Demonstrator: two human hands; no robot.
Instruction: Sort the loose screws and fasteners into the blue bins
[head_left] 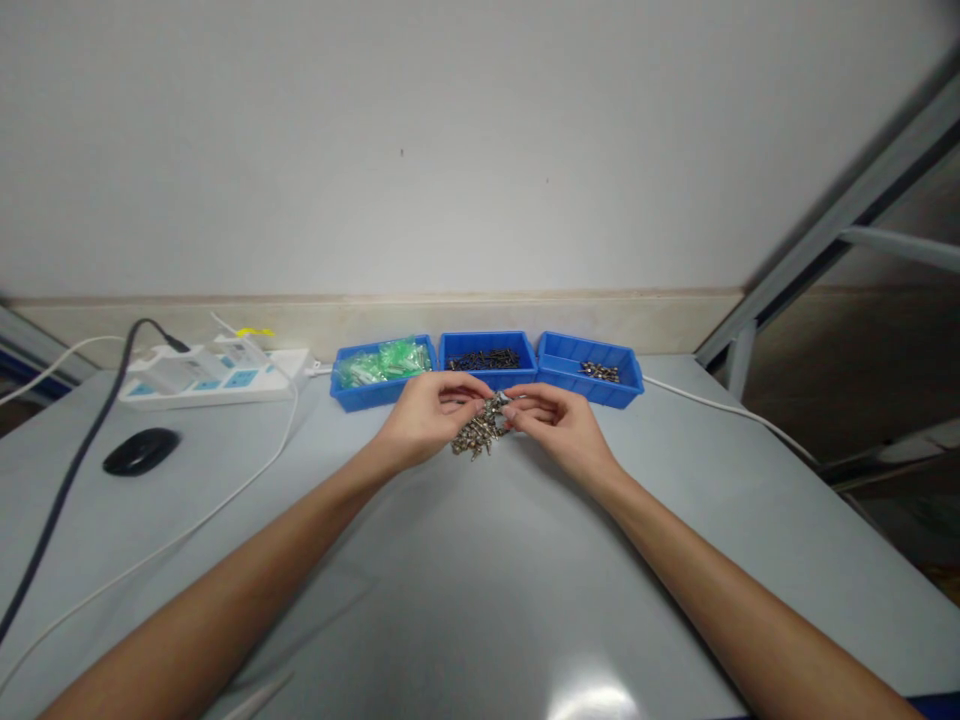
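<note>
My left hand (433,415) and my right hand (556,421) meet above the middle of the table, fingertips nearly touching. Both are closed in a pinch around a small silvery metal part (498,398); its exact kind is too small to make out. Just below the fingers lies a loose pile of small metal fittings (478,436), silvery and brassy, partly covered by my left fingers. Behind the hands, a blue bin (487,379) holds dark screws. The blue bin on the right (627,392) has a few similar metal fittings in it.
A third blue bin (345,396) on the left holds clear bags with green and white pieces. A white power strip (292,390) with plugged-in adapters, a black mouse (141,452) and loose cables (90,430) occupy the table's left side. A wall closes off the back.
</note>
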